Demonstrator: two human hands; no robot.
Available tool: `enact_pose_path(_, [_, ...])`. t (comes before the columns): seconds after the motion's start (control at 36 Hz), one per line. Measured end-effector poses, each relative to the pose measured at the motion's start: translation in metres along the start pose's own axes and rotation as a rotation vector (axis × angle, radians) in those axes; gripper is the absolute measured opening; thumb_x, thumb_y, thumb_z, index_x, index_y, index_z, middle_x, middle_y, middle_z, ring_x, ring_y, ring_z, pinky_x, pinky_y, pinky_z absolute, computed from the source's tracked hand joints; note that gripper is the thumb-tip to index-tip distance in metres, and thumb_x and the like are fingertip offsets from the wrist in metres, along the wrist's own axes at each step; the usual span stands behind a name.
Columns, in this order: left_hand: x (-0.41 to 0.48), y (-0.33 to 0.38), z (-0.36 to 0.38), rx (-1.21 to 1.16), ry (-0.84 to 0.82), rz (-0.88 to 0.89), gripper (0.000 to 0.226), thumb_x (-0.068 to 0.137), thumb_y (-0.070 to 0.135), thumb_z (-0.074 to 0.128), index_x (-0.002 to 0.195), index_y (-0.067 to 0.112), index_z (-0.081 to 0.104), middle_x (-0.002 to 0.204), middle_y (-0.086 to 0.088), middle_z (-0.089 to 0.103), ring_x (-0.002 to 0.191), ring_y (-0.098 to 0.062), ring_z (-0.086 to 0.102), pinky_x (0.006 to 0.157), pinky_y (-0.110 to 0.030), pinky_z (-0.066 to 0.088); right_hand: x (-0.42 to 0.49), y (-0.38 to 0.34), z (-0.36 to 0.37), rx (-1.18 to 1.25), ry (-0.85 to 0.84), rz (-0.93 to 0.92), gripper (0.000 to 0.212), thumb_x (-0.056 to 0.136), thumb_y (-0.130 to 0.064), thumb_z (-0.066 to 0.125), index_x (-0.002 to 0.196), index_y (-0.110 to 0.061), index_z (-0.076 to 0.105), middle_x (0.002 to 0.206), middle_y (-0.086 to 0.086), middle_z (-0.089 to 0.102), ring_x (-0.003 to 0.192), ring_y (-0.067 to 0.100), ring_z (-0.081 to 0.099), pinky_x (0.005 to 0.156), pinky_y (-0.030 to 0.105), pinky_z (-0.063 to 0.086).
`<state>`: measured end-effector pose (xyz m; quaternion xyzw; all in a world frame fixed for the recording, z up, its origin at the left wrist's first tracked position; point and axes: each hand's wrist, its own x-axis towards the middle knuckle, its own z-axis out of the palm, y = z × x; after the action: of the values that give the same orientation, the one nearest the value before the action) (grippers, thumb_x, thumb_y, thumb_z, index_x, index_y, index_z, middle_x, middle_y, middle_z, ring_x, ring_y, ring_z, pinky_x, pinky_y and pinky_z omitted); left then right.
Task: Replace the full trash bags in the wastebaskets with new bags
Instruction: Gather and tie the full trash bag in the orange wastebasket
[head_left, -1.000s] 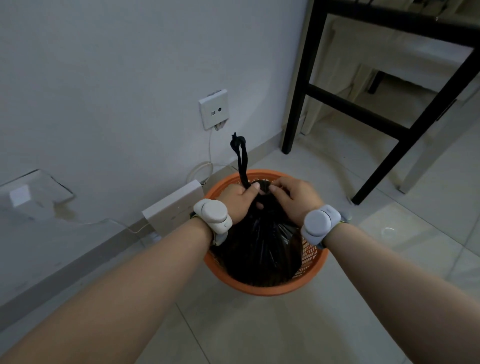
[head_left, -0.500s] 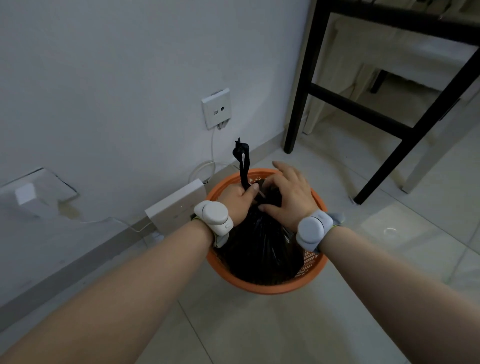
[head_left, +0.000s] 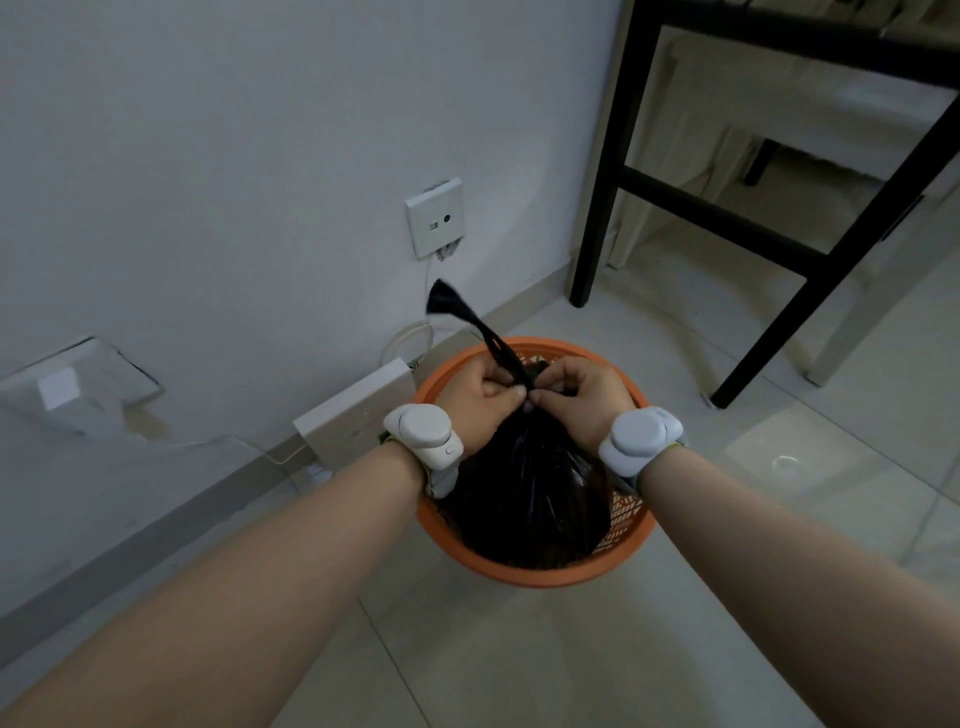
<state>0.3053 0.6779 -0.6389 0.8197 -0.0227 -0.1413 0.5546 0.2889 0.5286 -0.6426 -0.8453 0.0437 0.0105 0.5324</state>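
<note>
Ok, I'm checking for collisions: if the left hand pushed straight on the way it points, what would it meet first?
Probably the gathered neck of the black trash bag, which the left hand pinches; just past it, the right hand. Depth is unclear.

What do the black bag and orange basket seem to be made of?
The trash bag: thin plastic film, glossy black; it shows sharp creases with light streaks and twists into a thin tail. The wastebasket: probably moulded plastic, matte orange, with a smooth rim and lattice wall.
</note>
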Motion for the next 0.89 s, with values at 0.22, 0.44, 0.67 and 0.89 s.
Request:
enact_pose_path(0.22, [-0.005, -0.002, 0.003, 0.283, 0.038, 0.244, 0.027, 0.077, 0.008, 0.067, 0.076, 0.021, 0.043, 0.075, 0.002, 0.059, 0.067, -0.012, 0.053, 0.065, -0.026, 0.043, 0.006, -0.001, 0.006, -0.081, 0.047, 0.073, 0.01, 0.08, -0.008, 0.068, 0.087, -0.013, 0.073, 0.082, 0.003, 0.07, 0.078, 0.017, 0.064, 0.076, 0.025, 0.05])
enact_pose_path(0.44, [-0.013, -0.001, 0.0, 0.836, 0.172, 0.662, 0.007, 0.07, 0.021, 0.048, 0.075, 0.016, 0.05, 0.066, -0.003, 0.057, 0.069, -0.028, 0.055, 0.068, -0.033, 0.025, -0.002, -0.015, -0.003, -0.648, -0.171, -0.387, 0.022, 0.085, -0.008, 0.052, 0.099, -0.006, 0.069, 0.099, 0.016, 0.065, 0.096, 0.033, 0.058, 0.081, 0.035, 0.042])
enact_pose_path(0.67, [-0.012, -0.002, -0.004, 0.528, 0.062, 0.428, 0.019, 0.08, 0.008, 0.058, 0.093, 0.017, 0.048, 0.086, 0.003, 0.059, 0.077, -0.016, 0.056, 0.072, -0.035, 0.047, 0.0, -0.003, -0.007, -0.424, -0.202, -0.293, 0.009, 0.086, -0.015, 0.061, 0.092, -0.011, 0.068, 0.089, -0.003, 0.061, 0.081, 0.011, 0.055, 0.074, 0.018, 0.038])
enact_pose_path(0.89, [-0.007, -0.005, -0.012, 0.499, 0.114, 0.386, 0.004, 0.08, 0.015, 0.068, 0.081, 0.012, 0.069, 0.083, 0.003, 0.061, 0.079, -0.007, 0.05, 0.066, -0.01, 0.031, -0.001, -0.007, -0.005, 0.25, -0.378, 0.276, 0.028, 0.094, -0.009, 0.051, 0.068, -0.016, 0.058, 0.04, -0.011, 0.047, 0.033, 0.001, 0.037, 0.036, 0.014, 0.029])
